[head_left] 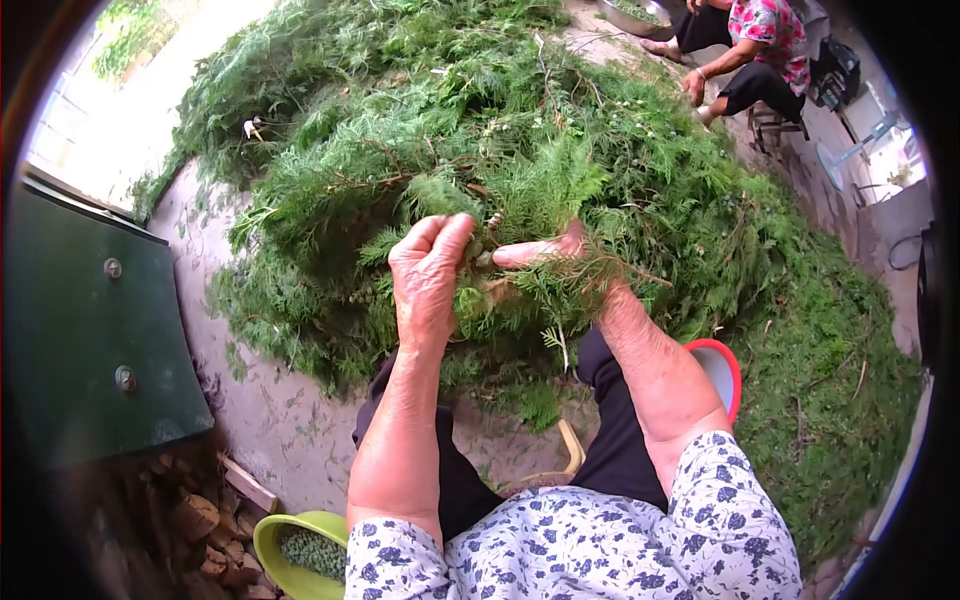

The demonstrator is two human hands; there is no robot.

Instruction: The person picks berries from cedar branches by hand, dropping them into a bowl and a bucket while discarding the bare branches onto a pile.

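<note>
In the head view, a leafy evergreen sprig (553, 185) with flat green fronds is held up in front of me. My right hand (545, 250) is closed on it, partly hidden by the foliage, one finger or thumb pointing left. My left hand (425, 262) is closed in a pinch just left of it; whatever is between its fingertips is hidden. Small pale cones or berries (486, 257) show between the two hands. Right behind is a large heap of cut evergreen branches (350, 150).
A lime-green bowl (265, 545) of small green berries stands at lower left, beside broken brown pieces (195, 515). A red-rimmed bowl (734, 380) is by my right leg. A dark green panel (95, 330) is left. Another person (765, 50) sits at upper right near a metal basin (640, 22).
</note>
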